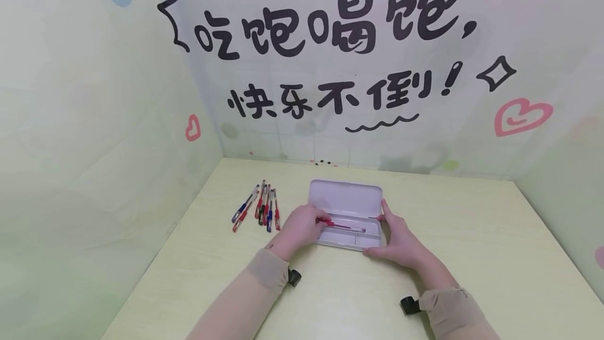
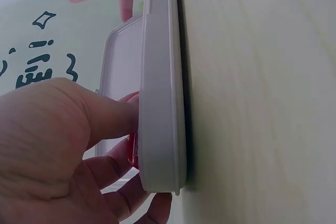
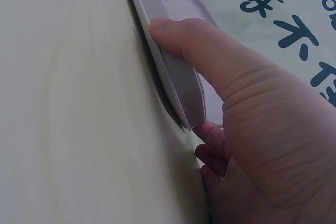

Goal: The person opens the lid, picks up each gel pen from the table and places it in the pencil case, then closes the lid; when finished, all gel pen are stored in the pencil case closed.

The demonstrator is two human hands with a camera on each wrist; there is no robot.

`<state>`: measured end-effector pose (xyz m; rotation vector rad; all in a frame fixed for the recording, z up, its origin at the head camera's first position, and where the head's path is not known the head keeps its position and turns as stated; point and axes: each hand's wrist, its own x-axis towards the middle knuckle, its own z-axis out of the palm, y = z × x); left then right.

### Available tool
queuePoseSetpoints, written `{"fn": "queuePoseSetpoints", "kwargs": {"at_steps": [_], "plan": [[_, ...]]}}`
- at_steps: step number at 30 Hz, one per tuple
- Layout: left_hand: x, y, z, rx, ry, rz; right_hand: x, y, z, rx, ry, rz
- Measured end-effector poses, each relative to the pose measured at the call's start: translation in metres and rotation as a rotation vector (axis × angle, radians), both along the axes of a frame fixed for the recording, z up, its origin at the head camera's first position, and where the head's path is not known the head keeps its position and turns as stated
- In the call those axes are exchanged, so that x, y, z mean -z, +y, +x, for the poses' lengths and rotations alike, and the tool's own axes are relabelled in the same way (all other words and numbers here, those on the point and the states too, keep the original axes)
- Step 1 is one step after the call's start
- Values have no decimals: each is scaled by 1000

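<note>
A pale lilac pencil case [image 1: 330, 236] lies on the table with its lid [image 1: 345, 198] raised at the back. My left hand [image 1: 302, 226] is at the case's left end and pinches a red-gripped pen [image 1: 349, 227], which lies along the rear compartment. In the left wrist view, the pen's red grip [image 2: 133, 153] shows between thumb and fingers, partly hidden by the case wall. My right hand [image 1: 398, 237] holds the case's right end. Its thumb [image 3: 176, 32] presses the front wall in the right wrist view, while the other fingers are behind the end.
Several pens with red, blue and black grips [image 1: 261, 209] lie in a loose group on the table, left of the case. The pale wooden table [image 1: 198, 287] meets a printed backdrop [image 1: 283, 135] at the back and sides. Divider walls split the case's front part.
</note>
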<state>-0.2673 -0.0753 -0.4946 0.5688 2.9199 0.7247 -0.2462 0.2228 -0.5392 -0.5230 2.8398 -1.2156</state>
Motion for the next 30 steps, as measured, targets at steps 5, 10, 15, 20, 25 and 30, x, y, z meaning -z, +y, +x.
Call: {"fn": "queuePoseSetpoints", "kwargs": {"at_steps": [5,10,15,20,25,30], "plan": [[2,1,0,30,-13,-21,2,1,0,-1,7,10],[3,1,1,61,22,-46,0,1,0,-8,10,6],[1,-3,0,39,17,-1,-2,-1,0,-13,13,-11],[-8,-17,-6,-53,17,112,-2,-1,0,-12,5,-15],[-15,-44,-17,-212,49,117,-3,0,1,-5,0,-7],[-16,-79,-28,-333,94,25,-3,0,1,-7,-3,2]]}}
